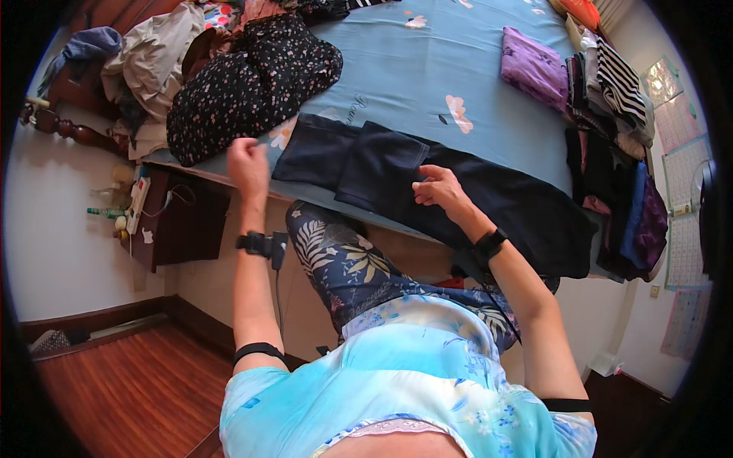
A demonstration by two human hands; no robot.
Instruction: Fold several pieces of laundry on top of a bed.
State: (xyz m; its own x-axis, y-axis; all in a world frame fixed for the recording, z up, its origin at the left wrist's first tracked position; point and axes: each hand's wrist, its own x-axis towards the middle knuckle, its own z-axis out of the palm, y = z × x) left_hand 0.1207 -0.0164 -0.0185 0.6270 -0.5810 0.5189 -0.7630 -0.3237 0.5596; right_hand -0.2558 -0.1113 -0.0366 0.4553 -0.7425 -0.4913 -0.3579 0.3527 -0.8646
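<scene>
Dark trousers [519,198] lie across the near edge of the bed, with one end folded back over itself at the left. Just over that folded part is my right hand [444,191], its fingers loosely bent and apart, holding nothing; whether it touches the cloth I cannot tell. My left hand [248,168] is raised left of the trousers, beside a black floral garment [244,91]. Its fingers are curled in, slightly blurred, and no cloth hangs from them.
Loose clothes [153,61] are heaped at the far left. Folded clothes stand in stacks [622,84] along the right, beside a folded purple garment [534,67]. A dark bedside cabinet [187,221] with a power strip [139,204] stands left of the blue-sheeted bed [427,69].
</scene>
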